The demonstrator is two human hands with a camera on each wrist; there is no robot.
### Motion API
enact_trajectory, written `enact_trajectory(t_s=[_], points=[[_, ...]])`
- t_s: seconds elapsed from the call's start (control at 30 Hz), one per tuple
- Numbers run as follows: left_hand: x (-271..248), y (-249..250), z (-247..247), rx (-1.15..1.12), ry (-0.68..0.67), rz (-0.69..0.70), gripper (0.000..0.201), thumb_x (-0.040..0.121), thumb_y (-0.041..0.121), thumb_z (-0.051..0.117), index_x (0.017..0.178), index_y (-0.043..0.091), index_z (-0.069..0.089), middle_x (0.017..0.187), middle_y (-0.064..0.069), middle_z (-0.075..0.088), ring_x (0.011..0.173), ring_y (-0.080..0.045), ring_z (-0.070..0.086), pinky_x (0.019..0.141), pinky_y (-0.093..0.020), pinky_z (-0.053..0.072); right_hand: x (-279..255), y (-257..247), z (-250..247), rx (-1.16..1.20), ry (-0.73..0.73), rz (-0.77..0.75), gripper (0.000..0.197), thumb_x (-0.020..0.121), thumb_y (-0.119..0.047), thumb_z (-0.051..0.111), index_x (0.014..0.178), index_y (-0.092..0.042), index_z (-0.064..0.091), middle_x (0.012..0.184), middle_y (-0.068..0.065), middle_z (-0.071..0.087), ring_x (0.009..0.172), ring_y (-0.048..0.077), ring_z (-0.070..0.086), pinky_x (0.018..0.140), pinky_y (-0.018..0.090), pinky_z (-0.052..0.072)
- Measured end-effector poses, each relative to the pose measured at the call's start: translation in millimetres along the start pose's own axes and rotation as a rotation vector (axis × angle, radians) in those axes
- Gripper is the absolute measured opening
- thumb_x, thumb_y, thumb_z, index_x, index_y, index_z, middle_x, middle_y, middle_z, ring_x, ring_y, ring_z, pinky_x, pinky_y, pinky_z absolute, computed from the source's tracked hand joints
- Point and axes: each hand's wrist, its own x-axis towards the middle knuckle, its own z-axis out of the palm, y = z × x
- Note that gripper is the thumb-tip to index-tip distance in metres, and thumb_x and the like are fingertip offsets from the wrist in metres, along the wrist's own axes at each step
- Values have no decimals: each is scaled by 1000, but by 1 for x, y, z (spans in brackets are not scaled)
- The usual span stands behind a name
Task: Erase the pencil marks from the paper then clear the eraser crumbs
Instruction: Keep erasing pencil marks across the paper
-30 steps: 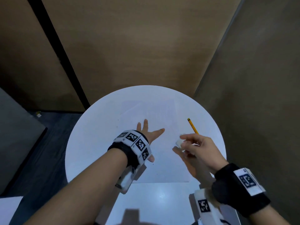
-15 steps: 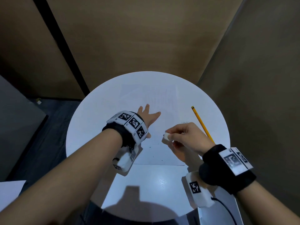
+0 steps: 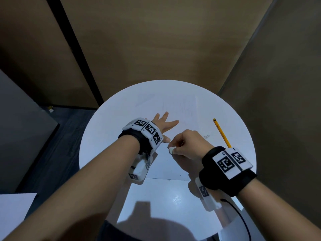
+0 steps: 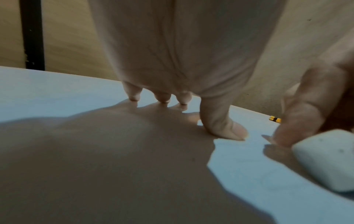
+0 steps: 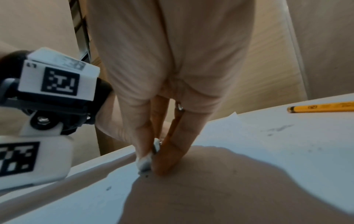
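Eraser (image 3: 171,150) pinched in right hand (image 3: 190,145), beside splayed left hand (image 3: 162,125).

The round counter (image 3: 107,153) is glossy white, mirroring light near its front edge. The paper (image 3: 173,164) looks matt. The eraser (image 4: 325,159) is smooth white rubber; the pencil (image 3: 221,132) is yellow-lacquered wood. Behind, wood-grain wall panels (image 3: 156,40) look matt.
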Motion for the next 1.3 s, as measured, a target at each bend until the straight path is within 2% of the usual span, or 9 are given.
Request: enact_trajectory(t_s=[0.13,0.3,0.4,0.53,0.63,0.83,1.07,1.2,1.3], points=[[0,-3,-6,-34,14,-15,78,92,44,55,150,37,4,158,-6,-18,143,-36,-15,109,-62,2,-3,7,-12,44,27,24,10,83,-18,68,91,-14,73,85,-1,69,76,9,58,66,15,44],[-4,9,-11,12,63,-27,68,96,30,53,150,38,13,159,-3,-14,145,-33,-11,111,-60,0,-14,31,-22,250,127,116,4,80,-18,73,80,-19,70,62,-6,66,65,11,60,78,31,52],[-7,18,2,-22,21,48,87,83,50,65,148,44,8,158,-2,-18,144,-30,-15,109,-63,-3,-16,39,-25,235,126,130,12,81,-15,72,75,-25,69,52,-13,63,61,6,59,79,30,52],[-8,22,19,59,-75,101,121,57,63,79,140,58,-9,153,-2,-32,140,-35,-26,101,-73,-3,-18,29,-22,126,6,65,7,82,-17,71,88,-17,75,56,-20,60,57,-4,56,66,9,45],[-7,21,22,114,-84,109,127,52,60,82,137,62,-12,150,-2,-38,138,-38,-30,98,-76,-5,-19,20,-15,-13,-27,-40,13,85,-16,67,93,-11,75,77,-21,63,68,-7,54,62,0,38],[-9,26,19,144,-105,77,126,55,59,82,137,61,-13,149,-4,-39,137,-40,-30,99,-76,-3,-24,25,-26,-181,-239,-70,16,85,-12,66,100,-12,73,103,-5,70,89,2,58,78,7,43],[-6,21,23,149,-81,83,127,51,63,81,134,65,-15,149,-2,-40,137,-39,-30,99,-76,-2,-26,27,-17,-106,-133,-91,15,86,-12,65,99,-8,73,83,-18,62,74,-6,53,68,-2,39],[-5,21,23,155,-71,87,128,50,62,82,134,65,-16,148,-2,-41,137,-39,-30,98,-77,1,-27,24,-22,-119,-203,-72,16,85,-11,66,100,-10,73,103,-2,70,87,2,59,71,0,41],[-2,21,26,148,-53,97,128,51,61,82,134,65,-15,147,0,-41,137,-39,-30,97,-78,3,-20,16,-16,-96,-110,-96,17,87,-11,64,101,-8,73,97,-3,70,83,0,52,64,-4,36]])
